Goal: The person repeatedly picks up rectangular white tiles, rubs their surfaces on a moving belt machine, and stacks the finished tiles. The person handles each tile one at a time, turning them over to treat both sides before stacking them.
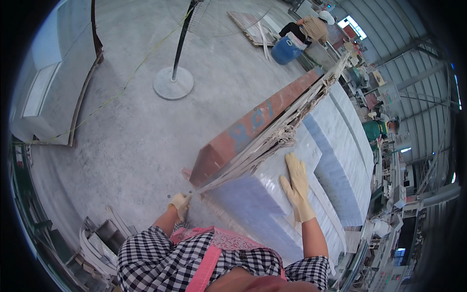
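Observation:
A stack of pale grey-white slabs (335, 160), stone by the look of it, stands close in front of me on the right. My right hand (297, 187), in a cream rubber glove, lies with fingers stretched on the smooth top of the nearest slab (272, 175). Beside the stack's near corner, my left hand (180, 203) is gloved too and its fingers are curled closed. Whatever they may hold is too small to make out. Frayed, knotted strapping (282, 136) runs along the stack's left edge, next to a rust-red metal plate (228, 138) with blue marks.
A black pole on a round base (173, 83) rises from the grey floor. Large pale blocks (53, 87) stand far left, with a thin yellow-green line (125, 87) nearby. Scrap pieces (104, 233) lie lower left. One person (315, 29) sits near a blue drum (287, 50); another (377, 129) is at right.

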The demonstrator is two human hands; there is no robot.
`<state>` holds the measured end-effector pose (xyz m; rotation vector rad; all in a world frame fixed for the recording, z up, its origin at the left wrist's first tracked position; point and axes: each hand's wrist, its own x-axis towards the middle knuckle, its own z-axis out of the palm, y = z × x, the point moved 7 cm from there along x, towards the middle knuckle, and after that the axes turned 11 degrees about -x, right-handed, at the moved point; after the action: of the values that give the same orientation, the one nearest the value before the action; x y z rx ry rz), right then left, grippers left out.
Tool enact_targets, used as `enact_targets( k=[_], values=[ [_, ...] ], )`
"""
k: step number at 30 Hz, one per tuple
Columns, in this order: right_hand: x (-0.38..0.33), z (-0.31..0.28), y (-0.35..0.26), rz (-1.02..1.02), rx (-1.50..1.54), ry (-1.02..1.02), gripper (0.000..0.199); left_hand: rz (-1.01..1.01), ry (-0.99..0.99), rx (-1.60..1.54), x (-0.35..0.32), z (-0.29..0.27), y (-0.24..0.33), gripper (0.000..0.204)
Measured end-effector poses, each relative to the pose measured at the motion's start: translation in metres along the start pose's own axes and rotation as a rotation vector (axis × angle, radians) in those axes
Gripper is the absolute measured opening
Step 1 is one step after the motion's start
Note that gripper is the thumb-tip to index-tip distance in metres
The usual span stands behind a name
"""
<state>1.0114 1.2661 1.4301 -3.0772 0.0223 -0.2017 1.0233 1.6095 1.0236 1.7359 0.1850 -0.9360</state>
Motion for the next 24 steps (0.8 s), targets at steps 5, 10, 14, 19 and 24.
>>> enact_targets(
  k=[5,10,14,19,24],
  values=[
    [-0.001,0.001,0.002,-0.01,0.006,0.013,0.068,-0.062,-0.08,-0.03,0.02,-0.001,-0.029,0.049],
    [-0.001,0.001,0.003,-0.005,-0.006,0.016,0.068,0.022,-0.028,0.206,0.032,-0.004,-0.029,0.037],
    [0.0,0.0,0.002,-0.007,-0.017,0.019,0.066,-0.006,-0.066,0.112,0.035,-0.001,-0.033,0.035],
    [-0.002,-0.005,-0.001,-0.005,-0.064,0.037,0.063,-0.007,-0.09,0.116,0.042,-0.002,-0.043,0.036],
    [-0.001,-0.009,-0.004,-0.002,-0.063,0.047,0.062,-0.041,-0.157,0.214,0.055,-0.004,-0.05,0.038]
  ],
)
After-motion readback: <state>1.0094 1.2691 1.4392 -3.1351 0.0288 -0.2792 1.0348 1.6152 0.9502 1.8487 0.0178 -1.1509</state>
